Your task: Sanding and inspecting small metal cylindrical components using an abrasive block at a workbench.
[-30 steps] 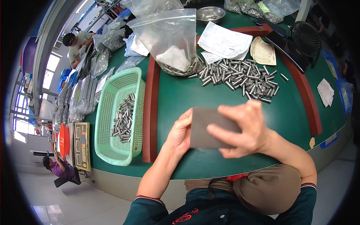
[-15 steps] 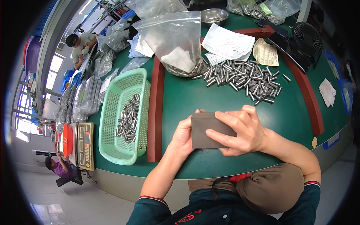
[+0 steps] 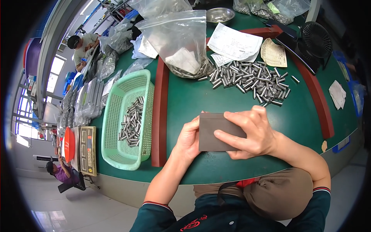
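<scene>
Between both hands, above the near part of the green table, is a flat dark grey-brown rectangular block (image 3: 213, 133). My left hand (image 3: 188, 138) grips its left edge, with the fingers partly hidden behind it. My right hand (image 3: 255, 133) holds it from the right; two fingers lie across the face and the others curl at its edge. Whatever may be behind the block is hidden. Beyond the hands lies a loose pile of short metal pins (image 3: 266, 83). More such pins lie in a light green plastic basket (image 3: 147, 116) to the left.
Dark red bars (image 3: 159, 116) frame the work area on the green table (image 3: 185, 100). At the back are a clear plastic bag (image 3: 181, 38), papers (image 3: 235, 42), a metal bowl (image 3: 221, 16) and a small black fan (image 3: 316, 40). A scale (image 3: 87, 150) stands far left; two people sit beyond.
The block and both hands have shifted very slightly right and away from me, and the block's tilt has changed a little. The grip and the pins look the same.
</scene>
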The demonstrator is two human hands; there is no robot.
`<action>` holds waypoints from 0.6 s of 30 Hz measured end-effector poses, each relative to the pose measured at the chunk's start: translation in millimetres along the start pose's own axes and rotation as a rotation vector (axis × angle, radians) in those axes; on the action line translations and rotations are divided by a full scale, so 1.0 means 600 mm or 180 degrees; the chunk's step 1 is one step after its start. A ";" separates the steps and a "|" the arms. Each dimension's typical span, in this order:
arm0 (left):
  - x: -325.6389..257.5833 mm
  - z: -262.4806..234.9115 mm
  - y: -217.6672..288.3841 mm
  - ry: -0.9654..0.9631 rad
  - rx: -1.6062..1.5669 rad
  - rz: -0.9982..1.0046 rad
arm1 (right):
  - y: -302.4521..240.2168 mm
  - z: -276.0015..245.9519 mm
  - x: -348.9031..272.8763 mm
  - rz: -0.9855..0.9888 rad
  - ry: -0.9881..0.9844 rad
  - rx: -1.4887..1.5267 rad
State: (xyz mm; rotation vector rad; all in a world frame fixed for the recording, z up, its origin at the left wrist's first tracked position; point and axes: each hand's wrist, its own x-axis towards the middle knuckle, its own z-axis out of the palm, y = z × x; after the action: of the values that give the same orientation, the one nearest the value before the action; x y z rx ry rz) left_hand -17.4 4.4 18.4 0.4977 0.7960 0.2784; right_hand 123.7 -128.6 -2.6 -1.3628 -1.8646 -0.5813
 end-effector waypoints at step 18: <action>0.064 -0.102 0.000 -0.3143 -0.1054 -0.0348 | 0.042 -0.009 0.035 0.1044 0.0541 -0.0623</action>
State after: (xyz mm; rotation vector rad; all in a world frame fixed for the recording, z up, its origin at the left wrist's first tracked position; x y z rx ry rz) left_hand -37.1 40.1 -41.2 0.2218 -0.1880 0.0353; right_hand 145.5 -111.5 15.3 -1.6502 -1.4392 -0.6972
